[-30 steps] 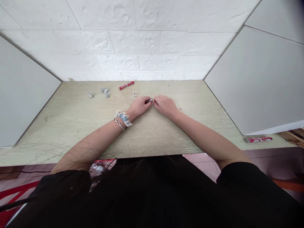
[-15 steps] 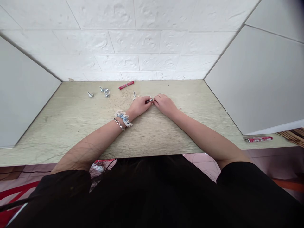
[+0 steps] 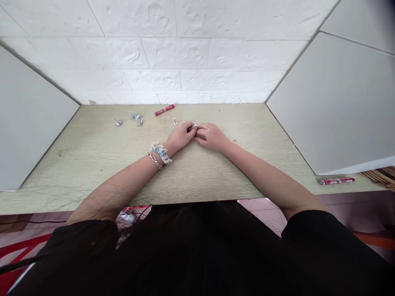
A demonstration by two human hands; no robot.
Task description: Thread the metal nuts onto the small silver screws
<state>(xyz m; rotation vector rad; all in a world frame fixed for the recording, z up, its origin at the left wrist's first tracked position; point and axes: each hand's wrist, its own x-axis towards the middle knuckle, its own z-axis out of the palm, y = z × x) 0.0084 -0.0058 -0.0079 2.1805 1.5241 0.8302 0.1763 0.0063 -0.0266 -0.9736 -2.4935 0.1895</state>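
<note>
My left hand is closed, pinching a small silver metal bolt between thumb and fingers. Against its right end press the bent fingers of my right hand, with the thumb stretched below. The fingers hide most of the bolt, so any nut or washer on it cannot be made out. Just behind my left hand another bolt stands partly covered. Farther left a single bolt rests on the tabletop, beside a small cluster of bolts with wide round washers or heads.
A red printed tube lies near the white brick-patterned wall. Another red tube is at the right front edge, close to some thin brown sticks. White panels bound the table on both sides.
My right hand has shifted slightly left and its fingers have changed position, with the thumb now extended lower. The bolt in my left hand has tilted and moved a little up and left.
</note>
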